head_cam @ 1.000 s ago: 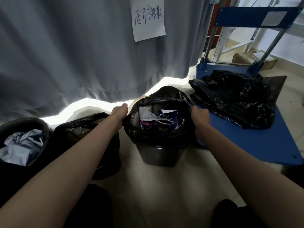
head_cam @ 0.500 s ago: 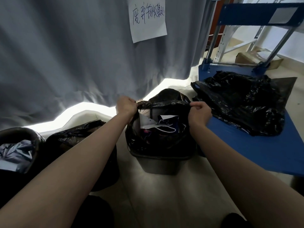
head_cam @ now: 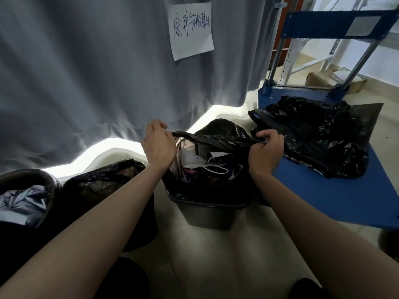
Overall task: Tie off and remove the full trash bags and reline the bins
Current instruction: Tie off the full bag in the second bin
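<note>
Black plastic is drawn taut across the mouth of the dark bin [head_cam: 207, 214]: the trash bag [head_cam: 216, 141], full of paper scraps and a mask, sits inside it, its rim raised above the bin. The left hand [head_cam: 158, 145] and right hand [head_cam: 264, 151] each have fingers clamped on an opposite edge. No knot is tied yet, so tying, lifting out and relining seem left. Right of the bin, a blue cart [head_cam: 356, 197] carries crumpled black bags [head_cam: 319, 137]. Left of it stand two more lined bins [head_cam: 108, 190]. Behind hangs a grey curtain [head_cam: 86, 72] with a handwritten note [head_cam: 191, 31], over a pale floor [head_cam: 205, 266].
</note>
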